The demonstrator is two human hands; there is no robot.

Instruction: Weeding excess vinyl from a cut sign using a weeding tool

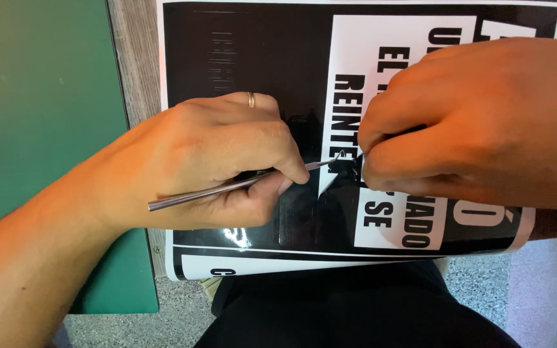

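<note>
**Vinyl sheet, weeding tool and two hands — one head view**

Item 1: black vinyl sheet (259,58), glossy, with white backing exposed in blocks and bold black lettering left on them. It lies across the wooden worktop (133,58), its near edge curling over the person's dark-clothed lap (330,309).

Item 2: slim metal tool (227,187), silver, pen-like. Its handle runs out to the left and its fine tip meets the sheet near the middle of the view.

Item 3: left hand (220,154), ring on one finger, closed around the tool with thumb and forefinger pinching it close to the tip.

Item 4: right hand (478,122), fingers pinched shut on a small strip of black vinyl (349,169) lifted off the backing, just beside the tool tip. The two hands sit close together, almost touching.

Item 5: green cutting mat (40,129) — left of the sheet, flat on the worktop.

Item 6: speckled floor (485,283), visible below.
</note>
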